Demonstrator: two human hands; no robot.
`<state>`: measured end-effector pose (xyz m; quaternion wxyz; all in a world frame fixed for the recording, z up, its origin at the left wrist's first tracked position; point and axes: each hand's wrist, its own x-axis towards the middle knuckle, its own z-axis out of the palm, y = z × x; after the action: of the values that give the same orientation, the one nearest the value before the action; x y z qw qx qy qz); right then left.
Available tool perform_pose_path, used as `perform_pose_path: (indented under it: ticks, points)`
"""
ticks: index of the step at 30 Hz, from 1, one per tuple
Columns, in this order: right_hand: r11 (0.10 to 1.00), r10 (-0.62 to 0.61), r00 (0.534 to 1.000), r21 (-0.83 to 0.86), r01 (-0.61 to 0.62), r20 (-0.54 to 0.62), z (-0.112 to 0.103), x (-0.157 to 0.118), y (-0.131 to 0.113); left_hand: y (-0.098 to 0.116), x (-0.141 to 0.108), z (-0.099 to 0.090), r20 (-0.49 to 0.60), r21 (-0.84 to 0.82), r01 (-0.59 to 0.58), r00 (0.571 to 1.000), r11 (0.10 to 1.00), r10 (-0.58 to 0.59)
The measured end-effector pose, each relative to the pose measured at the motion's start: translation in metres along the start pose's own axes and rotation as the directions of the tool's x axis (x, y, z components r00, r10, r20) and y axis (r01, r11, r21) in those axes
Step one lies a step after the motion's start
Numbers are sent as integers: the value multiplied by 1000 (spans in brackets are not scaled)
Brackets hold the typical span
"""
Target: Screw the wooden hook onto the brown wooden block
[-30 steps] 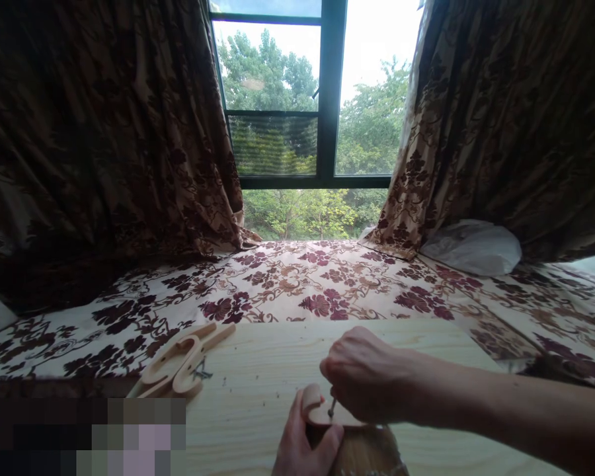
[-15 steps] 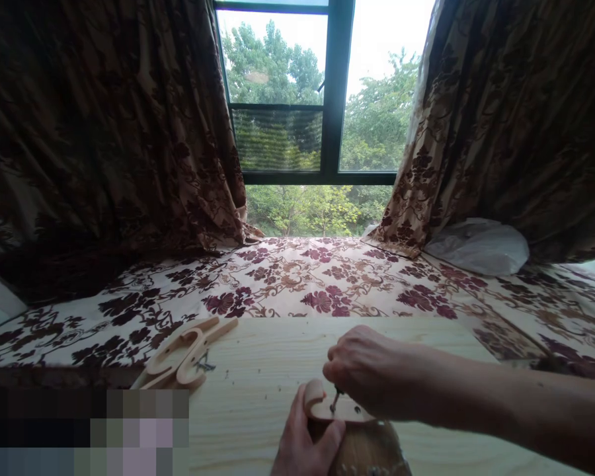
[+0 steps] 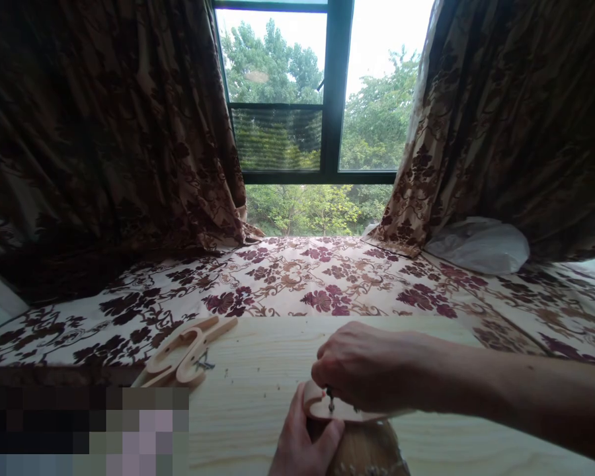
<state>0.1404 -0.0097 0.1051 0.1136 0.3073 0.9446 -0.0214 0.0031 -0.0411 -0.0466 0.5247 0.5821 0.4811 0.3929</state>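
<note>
My left hand (image 3: 305, 439) is closed around the curved end of a pale wooden hook-shaped piece (image 3: 315, 404), thumb along its near side. The piece rests over a brown wooden block (image 3: 369, 446). Above it, my right hand (image 3: 350, 363) is closed in a fist on what looks like a screwdriver. Its handle is hidden in the fist; only the thin metal shaft (image 3: 332, 400) shows, upright, its tip at the piece's face. A dark spot beside the shaft is partly covered by my right hand.
Several more curved wooden pieces (image 3: 188, 357) lie at the board's left, with a small cluster of dark screws (image 3: 204, 361). Tiny dark bits dot the pale board (image 3: 242, 430). Behind are flowered cloth (image 3: 322, 271), a white plastic bag (image 3: 480, 246), curtains (image 3: 188, 132) and a window.
My right hand has shifted slightly left and turned, and the screwdriver shaft stands more upright. My left hand stays almost still on the wooden piece.
</note>
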Motion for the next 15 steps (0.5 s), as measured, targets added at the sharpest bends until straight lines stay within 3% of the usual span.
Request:
perform_pose_path:
  ticks: [4,8,11,15]
  points:
    - [999,49,998,20,-48,-40,8,1,3,-3,0,0,-32,36,9,999,999,-8]
    - [985,171,984,24,-171,-40,3,1,0,-4,0,0,-24,16,-27,999,1000,27]
    - [981,196,980,17,-195,-32,-2,-1,-3,-3,0,0,-24,7,-43,999,999,43]
    - [1000,8,994,-5,-9,-110,7,-4,-1,-2,-1,-1,-15,70,-27,1000,997,28]
